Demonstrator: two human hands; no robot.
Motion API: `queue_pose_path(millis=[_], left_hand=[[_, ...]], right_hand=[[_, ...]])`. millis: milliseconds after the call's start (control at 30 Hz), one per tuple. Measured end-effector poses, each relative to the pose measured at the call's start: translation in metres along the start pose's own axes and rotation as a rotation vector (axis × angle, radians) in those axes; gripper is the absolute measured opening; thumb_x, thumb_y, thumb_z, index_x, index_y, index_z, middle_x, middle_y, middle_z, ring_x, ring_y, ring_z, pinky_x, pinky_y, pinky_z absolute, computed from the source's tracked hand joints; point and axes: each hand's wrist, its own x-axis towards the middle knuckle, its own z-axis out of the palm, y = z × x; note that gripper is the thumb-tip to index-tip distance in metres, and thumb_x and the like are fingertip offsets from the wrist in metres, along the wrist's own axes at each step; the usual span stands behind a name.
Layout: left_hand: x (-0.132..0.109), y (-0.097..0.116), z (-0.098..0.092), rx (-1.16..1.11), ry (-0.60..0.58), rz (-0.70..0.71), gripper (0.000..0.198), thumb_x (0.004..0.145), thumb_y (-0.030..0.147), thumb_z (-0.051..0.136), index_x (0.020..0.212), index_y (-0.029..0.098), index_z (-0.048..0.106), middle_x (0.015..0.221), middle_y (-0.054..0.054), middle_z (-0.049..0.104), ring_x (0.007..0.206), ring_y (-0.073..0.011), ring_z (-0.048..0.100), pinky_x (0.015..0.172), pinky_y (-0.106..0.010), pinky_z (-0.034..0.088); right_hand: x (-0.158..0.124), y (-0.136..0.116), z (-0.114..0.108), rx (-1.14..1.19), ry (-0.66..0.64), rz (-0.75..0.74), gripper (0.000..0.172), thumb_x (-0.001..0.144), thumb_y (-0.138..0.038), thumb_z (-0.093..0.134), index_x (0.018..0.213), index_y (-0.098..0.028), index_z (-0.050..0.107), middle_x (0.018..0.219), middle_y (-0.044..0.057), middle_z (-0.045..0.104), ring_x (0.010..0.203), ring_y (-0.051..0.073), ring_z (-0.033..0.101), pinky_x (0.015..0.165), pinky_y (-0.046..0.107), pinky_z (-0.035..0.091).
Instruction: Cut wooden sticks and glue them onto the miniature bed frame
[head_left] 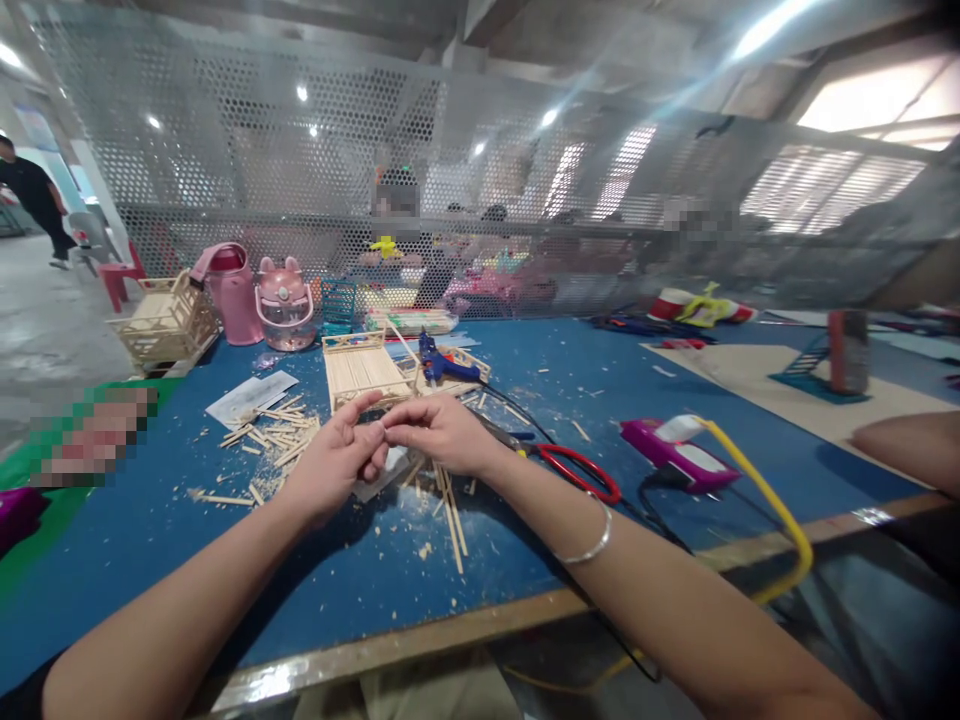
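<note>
My left hand (339,455) and my right hand (442,432) meet at the fingertips above the blue table. The right thumb and fingers are pinched together against the left thumb and fingers. Whatever sits in the pinch is too small to make out. Right behind the hands stands a small bed-like model made of wooden sticks (360,368). A blue glue gun (446,366) lies beside that model. Loose wooden sticks (281,435) are heaped left of my left hand, and longer sticks (452,515) lie under my right wrist. A red-handled cutting tool (577,472) rests by my right forearm.
A pink bottle (234,300), a clear pink-lidded jug (285,310) and another stick model (165,320) stand at the back left. To the right lies a purple device (679,458) near a yellow tube (772,500). A perforated metal screen (300,180) borders the table's far side.
</note>
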Motion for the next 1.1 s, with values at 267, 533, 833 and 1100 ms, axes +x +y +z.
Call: queue_pose_path(millis=[267, 533, 833, 1100], left_hand=[[-0.007, 0.011, -0.011, 1.225, 0.032, 0.099, 0.021, 0.081, 0.023, 0.047, 0.086, 0.017, 0.066, 0.075, -0.009, 0.065, 0.071, -0.0216, 0.058, 0.065, -0.031, 0.039], [-0.012, 0.003, -0.007, 1.521, -0.139, 0.005, 0.017, 0.079, 0.020, 0.048, 0.085, 0.018, 0.065, 0.087, -0.011, 0.063, 0.079, -0.0238, 0.060, 0.067, -0.031, 0.040], [-0.012, 0.002, -0.001, 1.263, -0.025, 0.043, 0.034, 0.080, 0.024, 0.048, 0.110, 0.016, 0.061, 0.088, -0.012, 0.069, 0.080, -0.0255, 0.061, 0.073, -0.034, 0.042], [-0.008, -0.002, -0.008, 1.324, -0.130, 0.003, 0.064, 0.074, 0.034, 0.059, 0.133, 0.021, 0.040, 0.114, -0.015, 0.058, 0.102, -0.0292, 0.055, 0.082, -0.037, 0.042]], right_hand=[[-0.012, 0.004, -0.013, -0.459, 0.102, 0.092, 0.011, 0.076, -0.020, 0.052, 0.070, -0.015, 0.060, 0.060, -0.003, 0.054, 0.056, 0.009, 0.046, 0.055, 0.021, 0.036], [-0.015, 0.010, -0.005, -0.640, 0.004, 0.118, 0.011, 0.071, -0.013, 0.055, 0.064, -0.015, 0.064, 0.054, -0.003, 0.054, 0.052, 0.008, 0.044, 0.052, 0.020, 0.030], [-0.013, 0.013, -0.005, -0.752, 0.007, 0.109, 0.016, 0.079, -0.012, 0.050, 0.076, -0.016, 0.065, 0.068, 0.001, 0.063, 0.062, 0.011, 0.051, 0.059, 0.021, 0.034], [-0.014, 0.016, -0.006, -0.886, -0.062, 0.033, 0.013, 0.081, -0.017, 0.055, 0.080, -0.016, 0.068, 0.078, 0.005, 0.065, 0.076, 0.016, 0.055, 0.068, 0.025, 0.036]])
